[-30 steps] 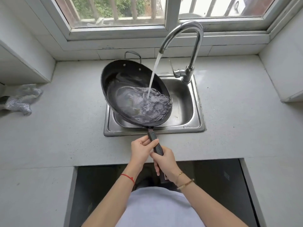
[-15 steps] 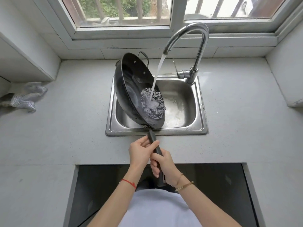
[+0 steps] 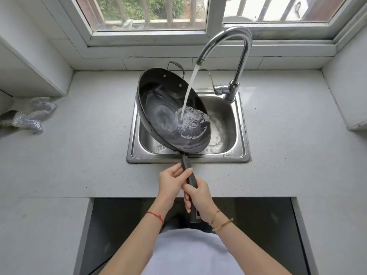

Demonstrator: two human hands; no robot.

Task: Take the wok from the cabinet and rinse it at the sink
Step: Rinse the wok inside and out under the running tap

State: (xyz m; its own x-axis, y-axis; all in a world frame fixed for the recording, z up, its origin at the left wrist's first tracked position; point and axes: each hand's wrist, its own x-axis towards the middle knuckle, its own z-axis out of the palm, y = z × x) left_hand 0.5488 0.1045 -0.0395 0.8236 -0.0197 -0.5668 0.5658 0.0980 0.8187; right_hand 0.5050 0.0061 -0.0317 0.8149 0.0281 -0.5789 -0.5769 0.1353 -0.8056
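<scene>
We hold the black wok (image 3: 168, 114) tilted over the steel sink (image 3: 228, 155), both hands on its long handle.

The wok hides much of the basin, and our right hand (image 3: 199, 197) covers the middle of the dark, matte handle (image 3: 187, 169); the handle's end is hard to make out against the dark opening below. Our left hand (image 3: 171, 182) curls round the handle nearer the bowl, the right hand gripping behind it. Water from the curved chrome faucet (image 3: 236, 46) pools in the round, glossy bowl's lower side. A crumpled silvery cloth (image 3: 31, 116) lies on the speckled grey counter (image 3: 79, 155).

Red string bracelet (image 3: 155, 216), gold bangles (image 3: 222, 225), pale lavender top (image 3: 190, 253).
</scene>
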